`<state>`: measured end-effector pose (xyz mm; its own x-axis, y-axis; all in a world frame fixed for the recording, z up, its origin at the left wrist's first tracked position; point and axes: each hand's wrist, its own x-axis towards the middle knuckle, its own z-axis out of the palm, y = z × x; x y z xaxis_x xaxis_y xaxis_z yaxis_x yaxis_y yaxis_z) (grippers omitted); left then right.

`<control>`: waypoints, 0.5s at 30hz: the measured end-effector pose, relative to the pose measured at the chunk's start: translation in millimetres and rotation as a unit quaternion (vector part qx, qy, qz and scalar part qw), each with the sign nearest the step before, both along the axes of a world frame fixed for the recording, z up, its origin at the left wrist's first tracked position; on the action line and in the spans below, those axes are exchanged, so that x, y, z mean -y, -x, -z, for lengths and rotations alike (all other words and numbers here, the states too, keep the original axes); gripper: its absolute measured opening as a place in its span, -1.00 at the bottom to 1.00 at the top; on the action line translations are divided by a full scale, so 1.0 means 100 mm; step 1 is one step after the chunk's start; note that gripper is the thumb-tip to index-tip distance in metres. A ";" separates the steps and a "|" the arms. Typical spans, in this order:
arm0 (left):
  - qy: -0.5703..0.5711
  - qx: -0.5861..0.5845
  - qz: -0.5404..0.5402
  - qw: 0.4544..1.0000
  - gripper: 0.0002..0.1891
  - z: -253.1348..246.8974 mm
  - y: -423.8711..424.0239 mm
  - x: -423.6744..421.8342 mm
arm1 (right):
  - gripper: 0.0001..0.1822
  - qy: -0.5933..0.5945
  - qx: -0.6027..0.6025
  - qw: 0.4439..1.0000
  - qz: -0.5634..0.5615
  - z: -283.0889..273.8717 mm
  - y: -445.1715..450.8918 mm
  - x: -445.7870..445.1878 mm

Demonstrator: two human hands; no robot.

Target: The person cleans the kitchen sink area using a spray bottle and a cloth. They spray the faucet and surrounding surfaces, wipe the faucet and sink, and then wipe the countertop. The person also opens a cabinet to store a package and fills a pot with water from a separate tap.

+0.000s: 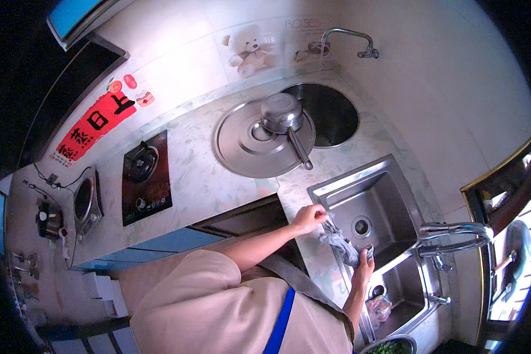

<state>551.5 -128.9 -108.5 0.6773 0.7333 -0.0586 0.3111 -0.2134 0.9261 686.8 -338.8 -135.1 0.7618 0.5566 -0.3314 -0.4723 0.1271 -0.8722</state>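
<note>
A wrung-looking grey cloth (343,245) stretches between my two hands over the near edge of the large stainless steel sink basin (382,194). My left hand (310,219) pinches its upper end above the counter edge. The lower end is gripped in my right hand (363,267), close to the divider between the basins. Below the cloth, the large basin's drain (361,226) shows. In the smaller basin (407,305) lies a clear plastic bag (379,308) with reddish contents that I cannot make out.
A chrome faucet (455,232) arches over the sink's far side. An upturned saucepan (282,113) rests on a large metal lid (239,141), partly covering a round built-in wok (329,117). Leafy greens (391,347) sit in a bowl beside the sink. A gas hob (147,177) stands leftward.
</note>
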 end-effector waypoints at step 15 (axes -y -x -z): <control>0.322 0.195 -0.122 0.918 -0.78 -0.34 1.17 -0.64 | -0.76 0.106 0.021 0.994 0.032 -0.36 0.44 -0.67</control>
<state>434.7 -65.0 -74.8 0.5585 0.7647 -0.3215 -0.1055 0.4499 0.8868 643.0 -272.1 -99.3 0.8094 0.4278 -0.4023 -0.4311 -0.0323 -0.9017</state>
